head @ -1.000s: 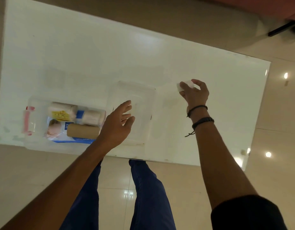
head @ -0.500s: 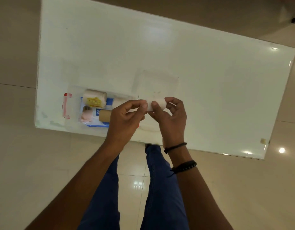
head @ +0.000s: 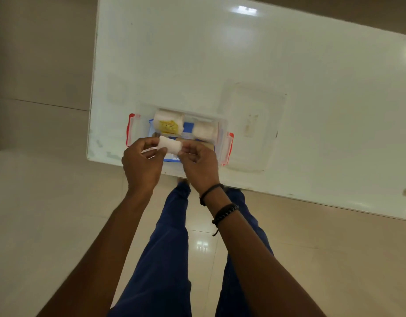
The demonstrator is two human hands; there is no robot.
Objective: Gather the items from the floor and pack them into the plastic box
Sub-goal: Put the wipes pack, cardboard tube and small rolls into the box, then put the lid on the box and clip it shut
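From the head view, both hands meet over the near edge of a white desk [head: 243, 53]. The left hand [head: 141, 167] and the right hand [head: 201, 167] share one small white roll [head: 170, 145]: the left thumb and fingers are pinched together on its left end, the right fingertips are pinched on its right end, and the roll lies level between them. The remaining fingers of each hand are curled in toward the palm. Two dark bracelets [head: 220, 207] circle the right wrist.

Just beyond and partly beneath the hands sits the clear plastic box [head: 222, 124], open, with a red latch at either end. Past the left hand's fingertips, inside the box, lies a white roll with a yellow label [head: 169, 122]; past the right hand's fingertips lies a plain white roll [head: 205, 131]. A brown tube [head: 205, 145] shows just beside the right hand's knuckles, and a blue-printed packet [head: 188, 126] lies under these things. To the right of the right hand, beside the box, a clear lid [head: 254, 124] lies flat on the desk. Below the forearms are blue trouser legs [head: 167, 259] and a glossy tiled floor [head: 37, 213].
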